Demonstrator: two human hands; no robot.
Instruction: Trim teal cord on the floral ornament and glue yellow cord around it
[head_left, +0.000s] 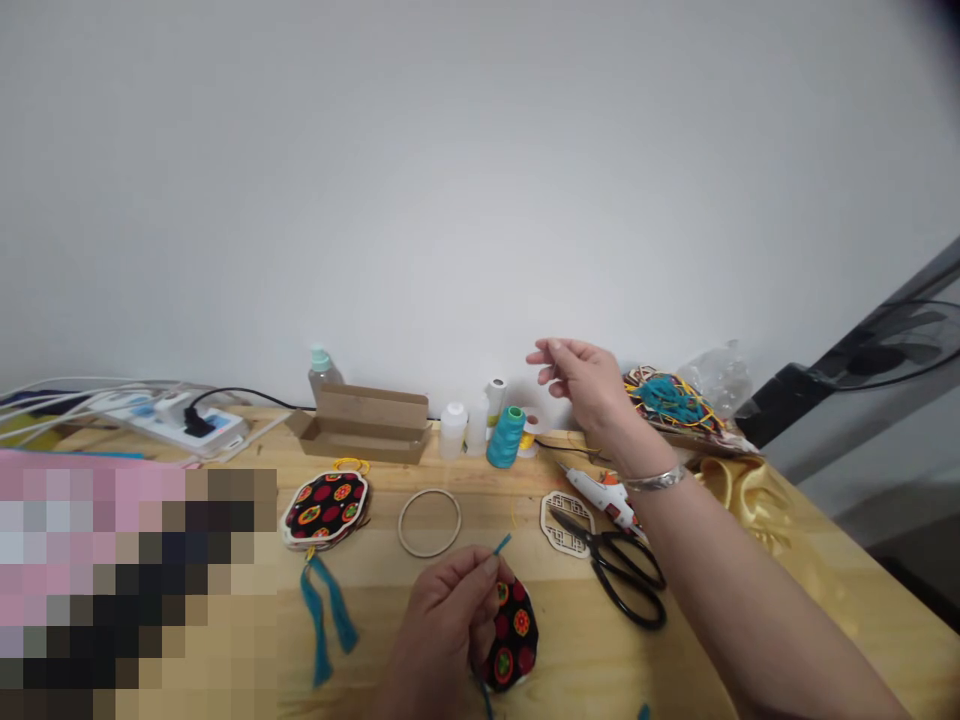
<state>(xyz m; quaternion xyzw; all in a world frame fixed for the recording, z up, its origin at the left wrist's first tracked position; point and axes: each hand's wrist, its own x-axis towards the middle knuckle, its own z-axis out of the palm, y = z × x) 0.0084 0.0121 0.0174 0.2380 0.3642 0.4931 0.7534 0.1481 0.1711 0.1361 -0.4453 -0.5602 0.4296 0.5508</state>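
Note:
My left hand (450, 615) is closed low in the middle, pinching a teal cord (503, 544) whose short end pokes up past the thumb. Against its fingers is a black fabric piece (520, 622) with red and green flower print; the hand hides part of it. My right hand (589, 385) is raised near the wall, thumb and fingertips pressed together; whatever they hold is too fine to make out. A thin yellow thread (514, 515) shows faintly above the cord end. Below my right forearm lie black-handled scissors (626, 580), blades resting on a cut-out wooden frame (556, 530).
A finished-looking flowered ornament (328, 508) with a teal tassel (319, 615) lies left of a wooden ring (429, 522). Behind stand an open cardboard box (367, 440), a white bottle (453, 432) and a teal thread spool (506, 438). A glue gun (604, 495) and gold cloth (750, 490) are right.

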